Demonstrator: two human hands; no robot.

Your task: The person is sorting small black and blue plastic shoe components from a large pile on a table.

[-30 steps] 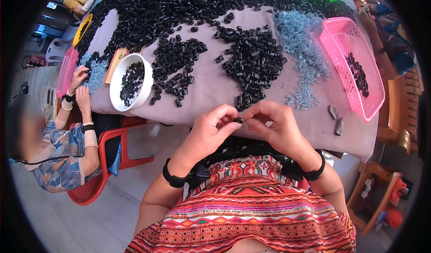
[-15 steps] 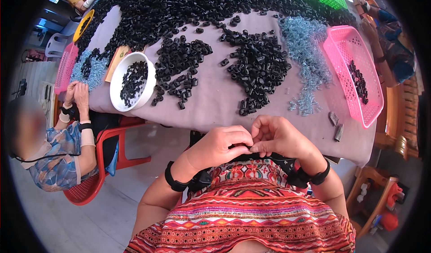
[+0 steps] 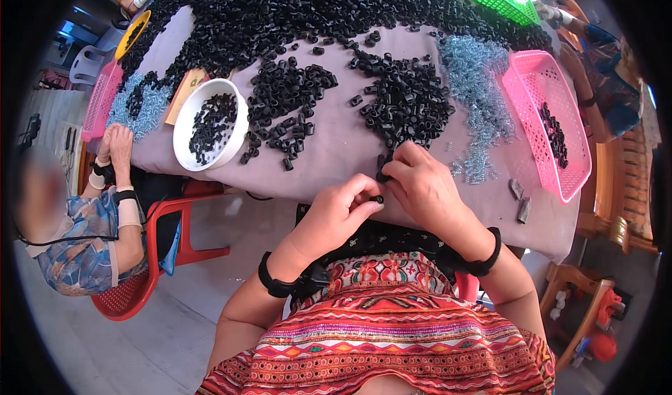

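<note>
Close to the table's front edge, my left hand is closed, pinching a small black tubular plastic piece between thumb and forefinger. Ahead and to its right, my right hand reaches over the cloth to the near tip of a pile of black tubular pieces. Its thumb and fingertips close on one black piece there, partly hidden by the fingers. A second pile of black pieces lies to the left. Small clear bluish pieces are spread to the right.
A white bowl with small black parts stands left, a pink basket with similar parts right. Two grey scraps lie near it. A large black heap covers the far table. A co-worker sits left on a red chair.
My hands have come apart from where they met above my lap. The right hand has moved forward to the black pile; the left stays back, now showing a black piece.
</note>
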